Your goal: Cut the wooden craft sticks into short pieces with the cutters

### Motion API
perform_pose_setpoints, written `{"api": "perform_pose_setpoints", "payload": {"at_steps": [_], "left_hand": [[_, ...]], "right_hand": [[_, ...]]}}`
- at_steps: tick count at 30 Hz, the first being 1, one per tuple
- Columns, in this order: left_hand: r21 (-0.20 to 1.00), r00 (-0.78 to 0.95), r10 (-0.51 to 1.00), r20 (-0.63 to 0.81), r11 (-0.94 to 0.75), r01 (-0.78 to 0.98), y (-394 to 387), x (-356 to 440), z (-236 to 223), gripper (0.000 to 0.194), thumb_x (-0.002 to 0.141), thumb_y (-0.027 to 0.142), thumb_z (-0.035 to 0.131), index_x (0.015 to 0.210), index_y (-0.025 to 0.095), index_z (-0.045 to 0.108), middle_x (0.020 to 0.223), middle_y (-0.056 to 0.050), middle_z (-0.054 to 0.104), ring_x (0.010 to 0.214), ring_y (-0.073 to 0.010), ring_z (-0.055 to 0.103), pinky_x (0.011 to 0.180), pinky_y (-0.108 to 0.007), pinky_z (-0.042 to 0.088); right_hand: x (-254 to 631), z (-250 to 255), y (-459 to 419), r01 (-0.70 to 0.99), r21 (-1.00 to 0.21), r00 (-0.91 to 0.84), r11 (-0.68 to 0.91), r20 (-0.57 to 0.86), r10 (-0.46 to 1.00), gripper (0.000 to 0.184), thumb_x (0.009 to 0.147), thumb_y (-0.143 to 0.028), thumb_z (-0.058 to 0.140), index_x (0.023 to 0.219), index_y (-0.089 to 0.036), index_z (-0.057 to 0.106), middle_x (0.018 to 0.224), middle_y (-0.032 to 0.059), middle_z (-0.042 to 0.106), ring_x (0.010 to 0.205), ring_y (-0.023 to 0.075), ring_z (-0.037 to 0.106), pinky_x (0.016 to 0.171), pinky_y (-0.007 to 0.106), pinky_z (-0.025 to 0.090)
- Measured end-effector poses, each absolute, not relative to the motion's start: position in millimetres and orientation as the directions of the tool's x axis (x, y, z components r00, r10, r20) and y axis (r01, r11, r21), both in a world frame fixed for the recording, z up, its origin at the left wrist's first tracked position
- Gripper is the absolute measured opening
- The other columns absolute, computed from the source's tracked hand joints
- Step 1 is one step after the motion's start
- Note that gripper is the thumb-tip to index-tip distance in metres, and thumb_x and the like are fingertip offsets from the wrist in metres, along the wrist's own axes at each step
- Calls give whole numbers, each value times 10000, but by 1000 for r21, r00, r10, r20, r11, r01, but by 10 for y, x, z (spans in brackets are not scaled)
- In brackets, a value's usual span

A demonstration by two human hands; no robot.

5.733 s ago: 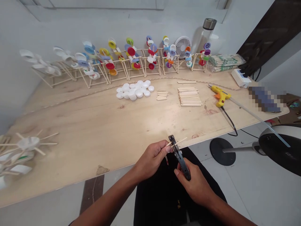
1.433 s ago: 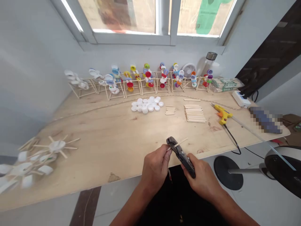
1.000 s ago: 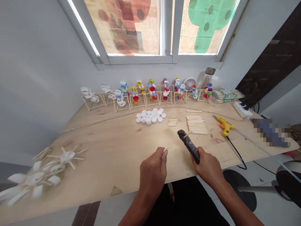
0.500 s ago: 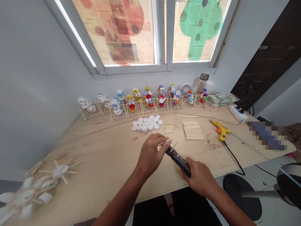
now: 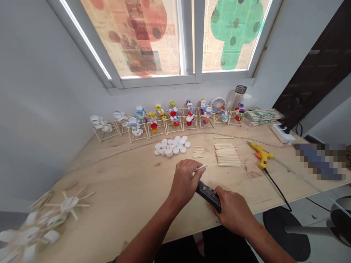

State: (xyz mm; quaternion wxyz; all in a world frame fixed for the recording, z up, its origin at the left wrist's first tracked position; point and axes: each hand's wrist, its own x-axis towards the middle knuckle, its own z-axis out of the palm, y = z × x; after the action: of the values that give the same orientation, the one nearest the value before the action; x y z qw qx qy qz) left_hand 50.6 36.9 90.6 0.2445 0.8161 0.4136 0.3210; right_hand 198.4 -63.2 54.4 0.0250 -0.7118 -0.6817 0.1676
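Note:
My left hand is closed, pinching a short thin wooden stick between thumb and fingers. Its heel hides the jaws of the black pliers. My right hand wraps round the handles of these pliers, low over the table's front edge. Just beyond my left hand lies a small group of short sticks. To their right is a neat stack of longer sticks, with a single stick behind it. White bottle caps are gathered to the left of the short sticks.
Stick frames with coloured cap wheels line the back of the wooden table. A yellow glue gun with its cord lies right, near a white power strip. Cap-and-stick wheels lie at left. A bagged stick bundle sits back right.
The pliers left my left hand holding a cut piece in their jaws, then came back to it. Since half a second ago, that piece is no longer visible at the jaws.

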Motion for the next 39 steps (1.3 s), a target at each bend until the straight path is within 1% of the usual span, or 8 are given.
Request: {"api": "perform_pose_setpoints", "payload": {"at_steps": [3,8,17,24,27,32,36,39], "left_hand": [[634,421,837,350,-542,551,634,477,834,163,835,251,499,794,179,638,802,-29,659,784,-164,568,735,-287,412],[287,593,747,303,-664,690,1155,592,513,149,830,228,519,803,189,661,838,-51,636,832,-189,540,714,-308,376],[210,696,659,287,-752,625,1476,810,195,76,779,204,593,795,195,666,821,-61,589,853,-202,482,741,-335,342],[304,627,721,295,-693,654,1500,743,182,128,799,235,565,874,216,667,852,-51,603,848,-188,510,744,-304,365],[372,556,775,299,-632,680,1437,654,223,237,869,287,435,901,191,650,801,-48,617,779,-169,545,693,-270,383],[506,434,864,256,-503,701,1211,447,265,419,918,340,227,942,161,605,567,-3,561,580,-144,552,574,-234,389],[727,362,922,139,-343,595,1020,368,226,350,883,359,294,1017,155,544,519,27,534,522,-141,541,565,-238,401],[781,360,925,125,-315,540,905,421,198,254,855,352,357,944,176,517,540,35,553,509,-133,531,545,-234,387]], "right_hand": [[2013,515,-684,960,-278,-17,-44,-213,977,93,775,-280,503,831,-208,526,758,58,683,666,244,624,500,283,166],[2062,475,-741,947,-317,-19,-59,-237,971,93,735,-218,521,827,-210,523,766,48,680,695,240,622,515,284,192],[2069,429,-675,942,-329,-23,-66,-258,966,216,639,-97,516,819,-217,524,762,36,669,679,242,624,513,293,188],[2074,440,-660,941,-332,-35,-58,-266,963,211,625,-103,528,807,-210,523,750,38,669,657,232,619,506,286,179],[2073,419,-646,943,-329,-38,-50,-256,966,238,610,-91,528,816,-210,522,759,38,671,665,231,615,504,284,180],[2087,413,-643,943,-329,-46,-41,-253,966,198,638,-109,540,808,-209,519,762,38,672,672,227,610,511,281,190],[2128,483,-667,924,-379,-46,-56,-255,966,89,730,-232,540,814,-211,519,773,43,673,687,226,609,524,273,215],[2164,571,-703,888,-452,-36,-91,-266,963,94,779,-301,508,813,-214,515,787,37,665,715,224,606,547,262,257]]}}
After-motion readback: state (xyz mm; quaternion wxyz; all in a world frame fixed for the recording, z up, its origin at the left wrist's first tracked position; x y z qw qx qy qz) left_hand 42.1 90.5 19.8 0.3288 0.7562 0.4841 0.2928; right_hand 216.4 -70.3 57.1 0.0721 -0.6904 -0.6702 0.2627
